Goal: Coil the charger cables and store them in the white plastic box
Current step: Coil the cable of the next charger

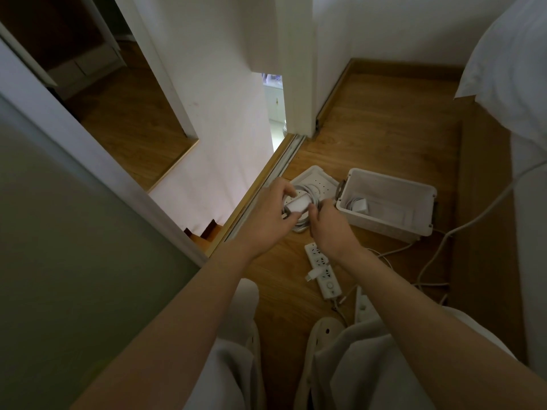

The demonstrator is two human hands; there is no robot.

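We pinch one coiled cable [299, 214] with its charger brick between left hand [266, 214] and right hand [331, 229], above the floor beside the box [384, 208]. Loops could spring loose if our grip slackens (one charger already inside). One lid [318, 180], one power strip [322, 270].

The left hand [270, 216] and right hand [331, 227] cover much of the coiled charger cable [302, 224] and its white adapter [297, 206], so the grip itself stays unclear. The box lid [321, 180] lies partly behind them. The right forearm hides part of the power strip [322, 269]. The pillow [509, 60] runs off the right edge.
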